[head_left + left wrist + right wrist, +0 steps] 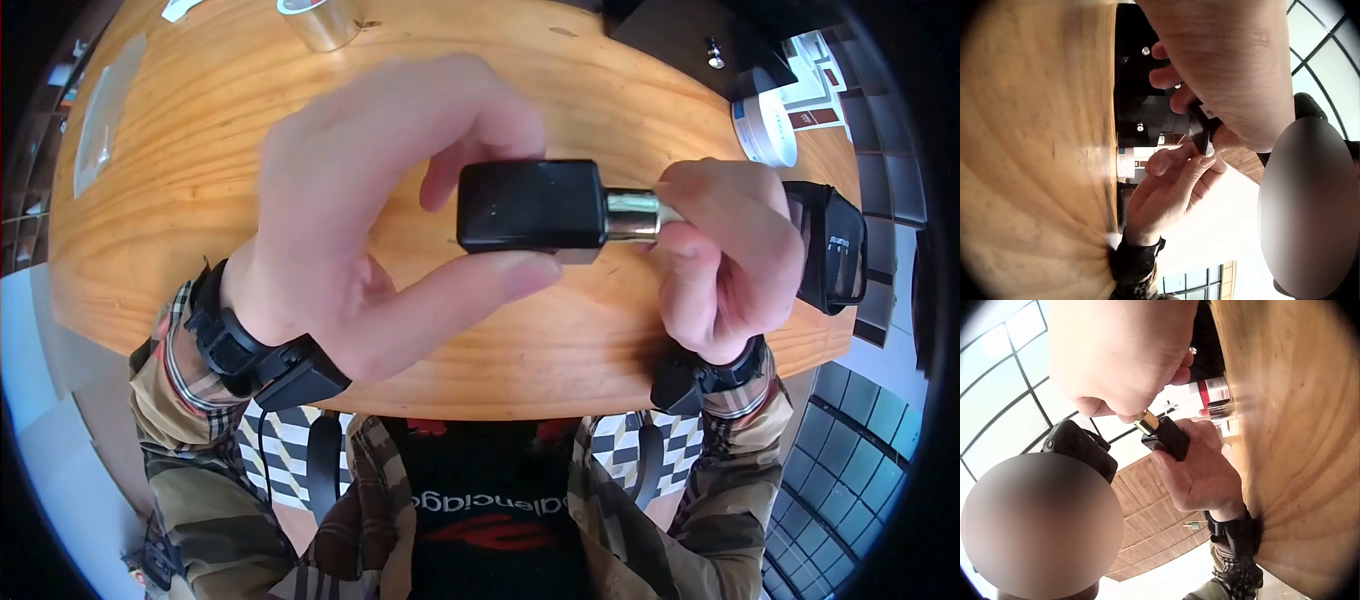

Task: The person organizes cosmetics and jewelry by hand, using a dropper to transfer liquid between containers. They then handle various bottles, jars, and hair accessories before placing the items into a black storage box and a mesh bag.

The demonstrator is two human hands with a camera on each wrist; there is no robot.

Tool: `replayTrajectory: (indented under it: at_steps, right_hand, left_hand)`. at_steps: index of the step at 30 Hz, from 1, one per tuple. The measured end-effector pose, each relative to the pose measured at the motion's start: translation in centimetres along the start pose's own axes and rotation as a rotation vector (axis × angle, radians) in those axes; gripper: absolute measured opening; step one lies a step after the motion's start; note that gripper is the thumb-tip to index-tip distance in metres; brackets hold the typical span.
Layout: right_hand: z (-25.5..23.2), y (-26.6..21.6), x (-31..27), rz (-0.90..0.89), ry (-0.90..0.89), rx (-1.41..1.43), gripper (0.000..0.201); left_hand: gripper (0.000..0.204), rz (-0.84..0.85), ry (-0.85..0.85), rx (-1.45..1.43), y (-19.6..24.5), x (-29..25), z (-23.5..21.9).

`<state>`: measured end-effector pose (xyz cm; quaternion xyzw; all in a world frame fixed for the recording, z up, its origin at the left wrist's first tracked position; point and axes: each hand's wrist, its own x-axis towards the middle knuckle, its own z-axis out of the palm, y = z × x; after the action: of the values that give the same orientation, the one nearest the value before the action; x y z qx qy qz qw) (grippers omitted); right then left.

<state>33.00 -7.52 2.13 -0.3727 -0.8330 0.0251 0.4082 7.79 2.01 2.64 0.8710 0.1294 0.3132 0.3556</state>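
Observation:
A black rectangular bottle (530, 205) with a shiny gold neck (632, 214) lies sideways in the air above the table, neck toward the right. My left hand (370, 200) grips its body between thumb and fingers. At the neck end, the curled fingers of my right hand (735, 250) pinch a small pale part (668, 213). The right wrist view shows the bottle (1169, 439) between both hands, its gold neck (1147, 422) against my right fingers. In the left wrist view the bottle is mostly hidden by my left hand (1229, 69).
A metallic cup (322, 22) stands at the table's far edge. Clear plastic packaging (103, 120) lies at the left. On the right are a white tub (765, 130), a black case (832, 247) and a dark box (690, 50) with a knob.

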Motion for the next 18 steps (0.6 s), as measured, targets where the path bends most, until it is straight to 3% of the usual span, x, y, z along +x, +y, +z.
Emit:
replayTrajectory:
  at_steps: [3,5,8,10,11,13,18]
  right_hand:
    - [0.7,0.6,0.1,-0.099,0.039,-0.005,0.023]
    - [0.6,0.0,0.1,-0.070,0.009,-0.005,0.022]
    - [0.4,0.4,-0.1,-0.104,-0.010,0.043,0.023]
    - [0.3,0.6,-0.2,-0.141,-0.007,0.111,0.023]
    - [0.3,0.6,-0.1,-0.114,0.002,0.072,0.024]
    - [0.1,0.5,0.1,-0.063,0.020,-0.011,0.027]
    - [0.1,0.5,-0.4,0.085,-0.007,0.117,0.027]
  left_hand:
    - [0.048,-0.087,-0.039,-0.069,0.3,0.0,-0.1]
    - [0.050,-0.135,-0.043,-0.122,0.4,-0.3,-0.1]
    - [0.053,-0.199,-0.167,-0.221,0.3,0.1,-0.3]
    - [0.056,-0.482,-0.164,-0.566,0.7,0.0,0.1]
    - [0.056,-0.486,-0.167,-0.569,0.6,-0.1,0.2]
    - [0.055,-0.229,-0.119,-0.305,0.1,-0.2,0.1]
    - [0.049,-0.144,-0.059,-0.131,-0.1,0.2,0.8]
